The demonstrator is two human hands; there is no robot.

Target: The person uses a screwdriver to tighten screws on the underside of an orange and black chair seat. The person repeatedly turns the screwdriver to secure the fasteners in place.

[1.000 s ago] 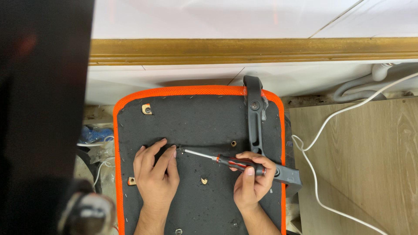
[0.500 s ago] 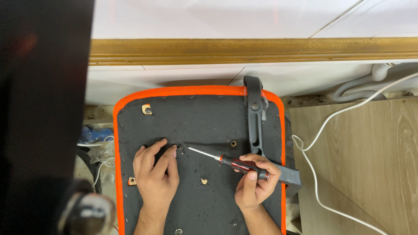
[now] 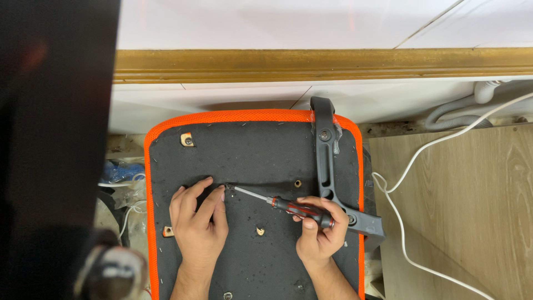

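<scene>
An upturned chair seat (image 3: pixel 261 150), black underneath with an orange mesh rim, lies in front of me. My left hand (image 3: pixel 198 219) rests flat on it, fingers spread, fingertips next to a small screw hole. My right hand (image 3: pixel 319 236) grips a black-and-red screwdriver (image 3: pixel 288 206). Its metal shaft points left, and the tip meets the seat just beside my left fingertips. A dark grey armrest bracket (image 3: pixel 326 161) is bolted along the seat's right side, right by my right hand.
A white cable (image 3: pixel 408 166) loops over the wooden floor at right. Grey hoses (image 3: pixel 461 114) run along the white wall base. A gold-coloured trim strip (image 3: pixel 322 64) crosses above. A large dark object (image 3: pixel 55 139) blocks the left. Plastic bags (image 3: pixel 119 178) lie left of the seat.
My right hand has slid the screwdriver slightly left and shifted its grip on the handle. The left hand stayed still.
</scene>
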